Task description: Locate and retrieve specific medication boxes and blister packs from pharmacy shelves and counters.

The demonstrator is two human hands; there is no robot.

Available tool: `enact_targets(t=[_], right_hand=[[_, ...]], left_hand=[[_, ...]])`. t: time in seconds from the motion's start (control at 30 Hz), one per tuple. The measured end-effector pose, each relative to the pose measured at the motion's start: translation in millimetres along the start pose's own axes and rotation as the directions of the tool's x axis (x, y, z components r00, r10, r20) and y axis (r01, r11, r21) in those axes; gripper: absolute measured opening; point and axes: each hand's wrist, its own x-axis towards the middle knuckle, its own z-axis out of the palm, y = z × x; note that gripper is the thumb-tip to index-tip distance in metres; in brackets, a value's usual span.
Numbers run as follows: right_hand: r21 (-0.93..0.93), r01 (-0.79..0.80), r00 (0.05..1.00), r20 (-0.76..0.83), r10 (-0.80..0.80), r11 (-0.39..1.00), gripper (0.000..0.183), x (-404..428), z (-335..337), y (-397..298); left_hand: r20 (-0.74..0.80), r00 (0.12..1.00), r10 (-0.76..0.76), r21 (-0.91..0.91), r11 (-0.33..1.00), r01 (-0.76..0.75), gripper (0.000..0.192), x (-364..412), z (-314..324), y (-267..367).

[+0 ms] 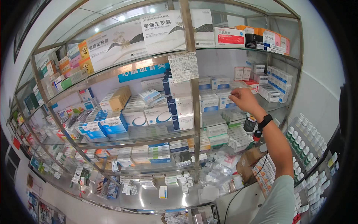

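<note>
My right hand [245, 100], with a black watch on its wrist, reaches into the right bay of a glass-shelved metal cabinet. Its bent fingers are over white and blue medicine boxes [226, 98] on the middle shelf; whether they touch one cannot be told. More white and blue boxes [209, 102] stand just left of the hand. Behind it lie a red and white box [253, 86] and stacked small cartons [269, 93]. My left hand is out of view; on that side, blue and white medicine boxes [113, 122] stand on the middle shelf.
A metal upright [197, 156] divides the bays, with a handwritten paper [183, 66] fixed to it. Large white cartons [163, 32] fill the top shelf. Below my forearm are a dark jar [249, 124] and a cardboard box [247, 165]. Rows of white-capped bottles [300, 145] stand at right.
</note>
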Motion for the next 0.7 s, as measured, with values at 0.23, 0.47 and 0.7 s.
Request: enact_targets(t=[0.23,0.47,0.7], right_hand=[[0.146,0.139,0.989,0.018,-0.144,0.979,0.024,-12,1,-63],[-0.064,0.174,0.985,0.029,-0.173,0.983,0.025,-43,28,-47],[-0.155,0.259,0.964,0.108,-0.244,0.953,0.026,-78,52,-41]], left_hand=[[0.022,1.000,0.000,0.035,0.999,-0.001,0.037,-22,21,15],[0.027,0.999,-0.040,0.026,0.999,0.039,0.035,-32,19,18],[0.047,0.999,0.001,0.021,1.000,-0.002,0.040,-47,16,17]])
